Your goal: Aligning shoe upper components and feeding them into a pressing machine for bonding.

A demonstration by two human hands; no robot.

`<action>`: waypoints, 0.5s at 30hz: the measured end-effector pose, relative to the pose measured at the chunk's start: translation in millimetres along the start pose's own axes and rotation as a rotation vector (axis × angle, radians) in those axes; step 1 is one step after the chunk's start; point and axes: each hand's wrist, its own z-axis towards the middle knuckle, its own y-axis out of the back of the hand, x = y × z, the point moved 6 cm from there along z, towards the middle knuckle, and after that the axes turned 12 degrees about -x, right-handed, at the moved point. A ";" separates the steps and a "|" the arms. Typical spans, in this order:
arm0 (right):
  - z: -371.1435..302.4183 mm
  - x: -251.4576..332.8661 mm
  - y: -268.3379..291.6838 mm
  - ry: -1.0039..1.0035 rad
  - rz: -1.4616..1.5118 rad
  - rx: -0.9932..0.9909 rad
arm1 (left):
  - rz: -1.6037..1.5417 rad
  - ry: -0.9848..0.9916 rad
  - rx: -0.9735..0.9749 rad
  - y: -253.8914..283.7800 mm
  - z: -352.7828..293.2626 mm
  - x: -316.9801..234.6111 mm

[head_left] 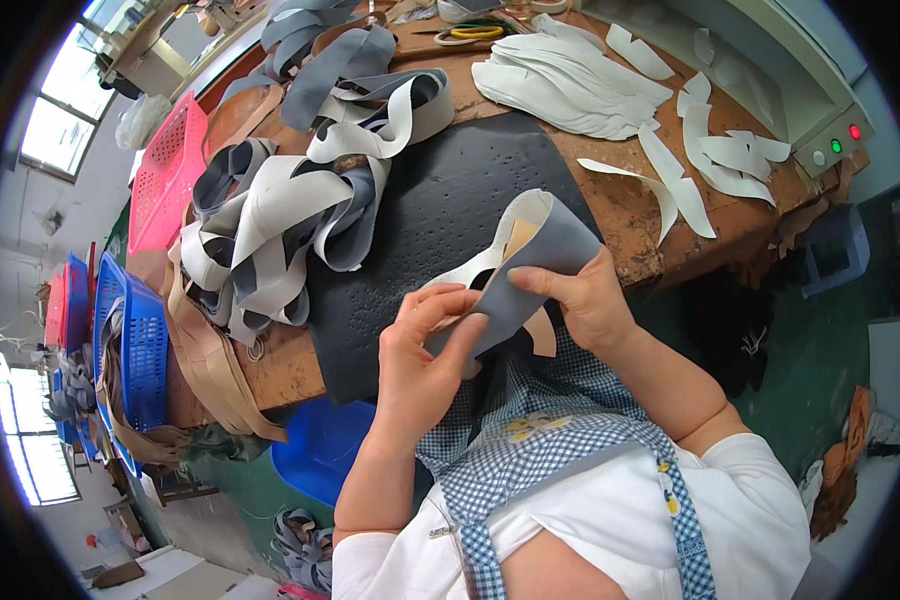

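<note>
The left hand (pixel 420 345) and right hand (pixel 588 292) pinch the grey-blue strip (pixel 567 240) (whitish inside), apparently to steady its curve.

The curved blue-grey and white strip (pixel 555 245) hides most fingers of the right hand (pixel 588 302). The left forearm (pixel 372 475) covers part of the blue plastic basin (pixel 312 455).

A blue-grey, white-backed strip (pixel 562 240) bends in a curve between the fingers (pixel 462 340).
</note>
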 end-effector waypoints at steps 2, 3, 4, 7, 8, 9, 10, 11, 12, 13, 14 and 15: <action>-8.3 -1.4 -8.0 0.010 -0.028 -0.008 | 0.051 0.094 0.036 -5.4 -1.6 4.8; -9.6 -1.2 -11.2 0.025 -0.054 -0.011 | 0.103 0.185 0.068 -6.9 -2.3 10.7; -8.8 -0.2 -12.1 0.023 -0.054 -0.005 | 0.104 0.186 0.062 -5.7 -2.2 12.3; -4.4 4.7 -10.1 -0.102 0.094 0.050 | -0.025 0.254 0.107 -6.6 -5.2 17.8; -1.8 3.5 -9.2 -0.104 0.093 0.052 | -0.046 0.266 0.113 -6.3 -6.1 18.0; 1.2 2.1 -8.1 -0.076 0.088 0.062 | -0.067 0.277 0.120 -6.8 -6.4 18.3; 2.7 0.8 -7.5 -0.049 0.083 0.071 | -0.068 0.278 0.120 -6.5 -6.7 18.6; 3.4 -1.4 -7.6 -0.050 0.082 0.071 | -0.082 0.294 0.119 -6.2 -7.2 19.7; 4.8 -3.0 -7.0 -0.048 0.083 0.050 | -0.097 0.311 0.118 -6.2 -7.2 21.0; 6.0 -3.6 -6.5 -0.047 0.084 0.029 | -0.098 0.312 0.118 -6.2 -6.4 22.0; 6.9 -3.2 -7.1 -0.047 0.083 0.029 | -0.101 0.290 0.128 -6.9 -5.1 22.1; 7.5 -4.1 -7.4 -0.045 0.067 0.023 | -0.102 0.272 0.137 -7.3 -4.7 22.5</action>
